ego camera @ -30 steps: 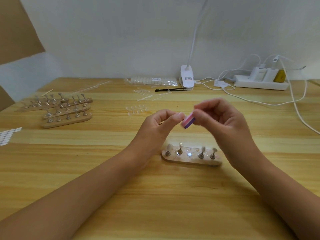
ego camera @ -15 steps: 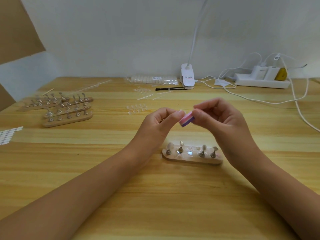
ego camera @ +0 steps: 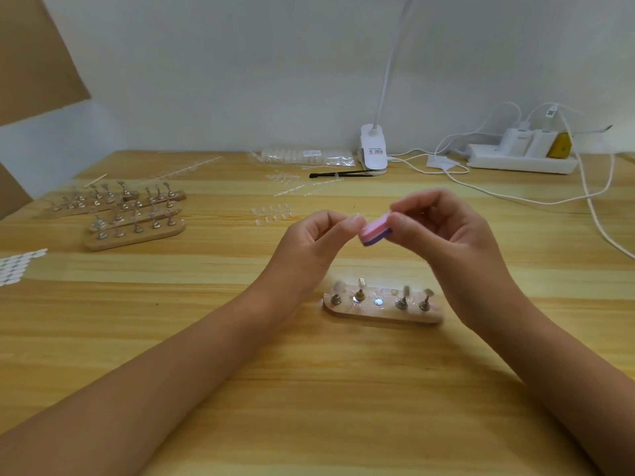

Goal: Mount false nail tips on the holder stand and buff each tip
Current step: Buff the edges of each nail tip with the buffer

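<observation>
Wooden table (ego camera: 309, 389), spare stands (ego camera: 134, 218) far left; over near stand (ego camera: 381, 312), hands together: right hand (ego camera: 453, 235) pinching buffer block (ego camera: 375, 231), left hand (ego camera: 309, 245) pinching nail tip (ego camera: 355, 219).

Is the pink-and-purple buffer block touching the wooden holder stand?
Apart. The head view shows the pink-and-purple buffer block pinched in the right hand, with bare tabletop between it and the wooden holder stand.

The wooden table (ego camera: 309, 389) carries a holder stand (ego camera: 381, 309). Far left of that stand lie spare stands (ego camera: 134, 218) and white pads (ego camera: 19, 267). Behind it are loose nail tips (ego camera: 273, 214), a black tool (ego camera: 340, 174), a lamp base (ego camera: 374, 151) and a power strip (ego camera: 522, 161).
</observation>
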A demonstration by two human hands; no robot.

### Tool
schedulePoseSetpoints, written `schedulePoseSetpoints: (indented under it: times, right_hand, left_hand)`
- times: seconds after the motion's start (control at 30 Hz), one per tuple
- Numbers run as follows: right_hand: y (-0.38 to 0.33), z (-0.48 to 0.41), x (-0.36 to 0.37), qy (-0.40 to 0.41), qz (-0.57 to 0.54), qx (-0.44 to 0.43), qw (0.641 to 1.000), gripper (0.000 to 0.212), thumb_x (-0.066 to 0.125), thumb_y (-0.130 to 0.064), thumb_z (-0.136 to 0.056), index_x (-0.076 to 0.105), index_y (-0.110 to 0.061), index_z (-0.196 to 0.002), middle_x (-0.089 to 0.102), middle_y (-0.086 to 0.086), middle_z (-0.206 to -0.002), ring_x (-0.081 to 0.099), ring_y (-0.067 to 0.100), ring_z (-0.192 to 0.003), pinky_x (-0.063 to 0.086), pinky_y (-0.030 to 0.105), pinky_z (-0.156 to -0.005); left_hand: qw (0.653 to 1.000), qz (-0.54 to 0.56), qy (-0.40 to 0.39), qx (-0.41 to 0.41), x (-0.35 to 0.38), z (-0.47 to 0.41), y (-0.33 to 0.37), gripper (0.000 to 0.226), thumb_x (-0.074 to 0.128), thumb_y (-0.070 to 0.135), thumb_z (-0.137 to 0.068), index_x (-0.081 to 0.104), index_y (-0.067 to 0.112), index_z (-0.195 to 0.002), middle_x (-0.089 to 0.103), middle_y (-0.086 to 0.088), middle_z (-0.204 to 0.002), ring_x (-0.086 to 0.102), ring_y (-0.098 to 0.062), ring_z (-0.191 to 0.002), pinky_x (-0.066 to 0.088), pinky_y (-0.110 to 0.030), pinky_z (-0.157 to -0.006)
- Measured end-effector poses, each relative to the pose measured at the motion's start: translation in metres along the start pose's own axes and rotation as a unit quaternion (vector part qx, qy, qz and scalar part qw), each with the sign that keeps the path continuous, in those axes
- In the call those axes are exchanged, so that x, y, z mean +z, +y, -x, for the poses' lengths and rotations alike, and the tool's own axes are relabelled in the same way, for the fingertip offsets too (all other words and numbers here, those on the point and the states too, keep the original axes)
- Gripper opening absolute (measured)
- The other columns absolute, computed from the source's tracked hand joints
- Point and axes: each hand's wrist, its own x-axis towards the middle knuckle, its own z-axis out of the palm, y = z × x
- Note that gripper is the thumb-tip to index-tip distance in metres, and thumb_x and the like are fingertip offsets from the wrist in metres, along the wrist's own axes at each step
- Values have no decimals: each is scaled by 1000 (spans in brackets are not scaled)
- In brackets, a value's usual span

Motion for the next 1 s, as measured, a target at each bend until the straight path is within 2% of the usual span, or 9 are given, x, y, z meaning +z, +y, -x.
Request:
schedulePoseSetpoints:
  times: [0.1, 0.17, 0.23, 0.37, 0.5, 0.63, 0.77, 0.93, 1.0]
  right_hand:
    - [0, 3, 4, -40, 21, -4, 999, 26, 71, -23, -77, 64, -7, -97, 72, 7, -92, 70, 22, -93, 57, 35, -89]
    - [-2, 2, 4, -7, 2, -8, 1000, 25, 70, -22, -77, 64, -8, -97, 72, 4, -89, 70, 19, -91, 57, 39, -91]
    - [-2, 0, 2, 10, -11, -3, 1000, 24, 69, -21, -76, 64, -8, -96, 71, 1, -86, 70, 17, -88, 57, 39, -92]
    - [-1, 4, 5, -37, 29, 1, 999, 28, 71, -23, -75, 64, -6, -96, 73, 8, -91, 70, 21, -91, 57, 33, -88]
    - [-4, 0, -2, 24, -1, -13, 1000, 20, 69, -17, -79, 64, -9, -96, 71, 0, -86, 69, 16, -88, 56, 33, -89]
    - [-2, 5, 3, -48, 45, -8, 998, 24, 69, -21, -76, 64, -7, -94, 71, 2, -87, 69, 15, -89, 57, 27, -83]
    - [-2, 0, -2, 22, 28, -13, 999, 15, 69, -13, -83, 65, -10, -96, 71, 0, -88, 69, 16, -89, 57, 36, -90]
    - [1, 4, 2, -45, 51, 7, 998, 24, 71, -23, -77, 65, -8, -95, 73, 7, -90, 70, 21, -91, 57, 33, -87]
    - [0, 1, 2, 6, 36, -10, 999, 17, 71, -17, -82, 64, -9, -96, 72, 7, -90, 70, 20, -92, 56, 33, -89]
  left_hand:
    - [1000, 5, -9, 0, 1, 0, -1, 16, 62, 34, -93, 69, 24, -82, 69, 9, -84, 62, 3, -81, 43, -4, -73]
    - [1000, 3, -9, 0, 1, 0, -1, 16, 62, 36, -93, 68, 26, -81, 69, 12, -85, 61, 5, -83, 41, -2, -73]
    - [1000, 5, -6, -2, 0, -1, -1, 15, 62, 35, -93, 69, 26, -83, 70, 13, -87, 62, 6, -85, 40, 0, -73]
    - [1000, 8, -7, -2, 1, -1, -2, 17, 62, 35, -92, 69, 21, -85, 70, 9, -86, 63, 3, -84, 43, -3, -74]
    - [1000, 1, 1, -7, 0, -1, -2, 15, 63, 35, -93, 69, 28, -81, 70, 14, -90, 61, 8, -87, 38, 2, -71]
    - [1000, 2, -6, -7, 1, -2, -3, 16, 62, 34, -92, 69, 22, -85, 71, 7, -89, 63, 1, -86, 42, -3, -75]
    - [1000, -2, 4, -12, 0, -2, -2, 15, 62, 34, -93, 69, 26, -82, 70, 11, -91, 61, 7, -87, 38, 2, -71]
    - [1000, -5, -14, -8, 1, -1, -3, 17, 61, 34, -94, 69, 22, -84, 70, 8, -89, 62, 0, -89, 43, -5, -79]
    - [1000, -3, -10, -3, 1, 0, -3, 17, 61, 35, -93, 68, 25, -83, 70, 14, -88, 62, 4, -89, 41, -3, -77]
